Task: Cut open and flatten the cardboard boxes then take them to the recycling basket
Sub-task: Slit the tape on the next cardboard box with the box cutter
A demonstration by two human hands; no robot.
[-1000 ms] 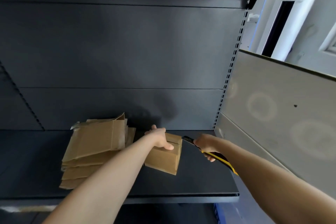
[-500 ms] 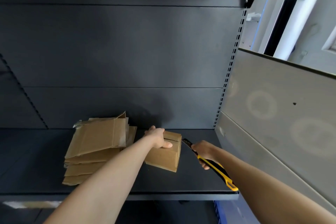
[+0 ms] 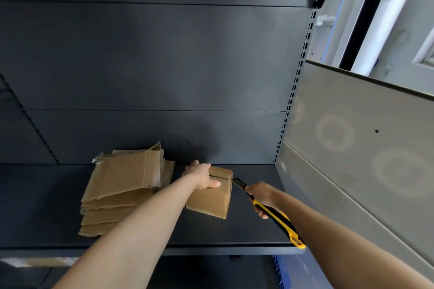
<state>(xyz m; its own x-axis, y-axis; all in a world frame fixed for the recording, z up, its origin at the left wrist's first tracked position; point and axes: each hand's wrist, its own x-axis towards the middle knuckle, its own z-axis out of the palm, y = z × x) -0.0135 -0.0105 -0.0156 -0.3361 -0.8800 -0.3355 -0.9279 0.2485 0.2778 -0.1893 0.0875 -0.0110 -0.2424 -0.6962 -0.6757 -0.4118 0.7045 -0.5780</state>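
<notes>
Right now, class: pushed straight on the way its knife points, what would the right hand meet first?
Probably the cardboard box: the knife tip is nearly at its top slit's right end. The left hand holds that box. Depth is unclear.

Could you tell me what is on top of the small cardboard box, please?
The left hand grips the box top, thumb on its front. A knife in the right hand reaches the seam's right end. The top under the left hand is hidden.

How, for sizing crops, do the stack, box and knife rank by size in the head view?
1. stack
2. box
3. knife: longer than the box but thin, and nearer the camera, so that pair is unsure.
</notes>
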